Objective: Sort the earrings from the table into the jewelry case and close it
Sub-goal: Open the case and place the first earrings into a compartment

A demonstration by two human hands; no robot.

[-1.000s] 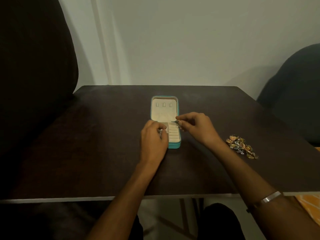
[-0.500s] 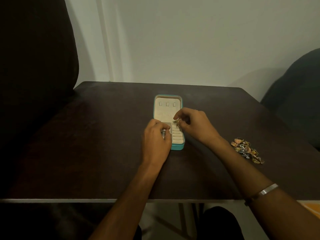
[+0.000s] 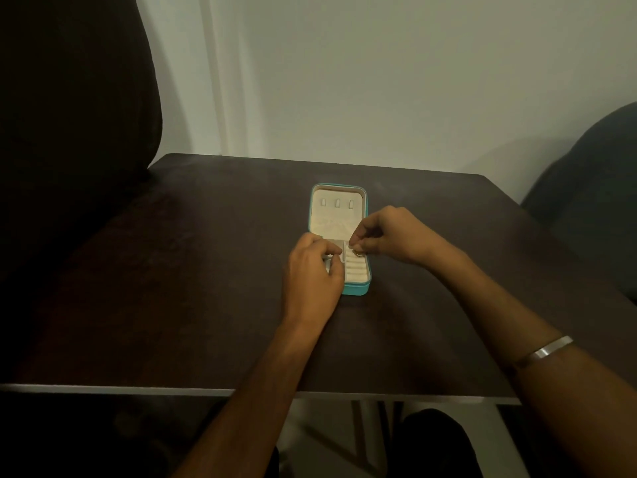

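Observation:
A small teal jewelry case (image 3: pixel 358 290) lies open in the middle of the dark table (image 3: pixel 206 288), its cream lid (image 3: pixel 337 219) laid flat at the far end. My left hand (image 3: pixel 310 277) holds the left side of the case's base, fingers curled over its compartments. My right hand (image 3: pixel 389 232) pinches a small gold earring (image 3: pixel 357 254) at the top of the padded rolls on the base's right side. No pile of loose earrings shows in this view.
A tall dark chair back (image 3: pixel 69 132) stands at the table's left edge, and a second dark seat (image 3: pixel 593 188) at the right. A pale wall lies behind. A metal bangle (image 3: pixel 541 351) circles my right forearm. The table's near edge runs across the lower view.
My right hand has come down and nearer with the earring, from above the lid's hinge to the padded rolls. The left hand has stayed on the case. The earring pile has gone out of sight.

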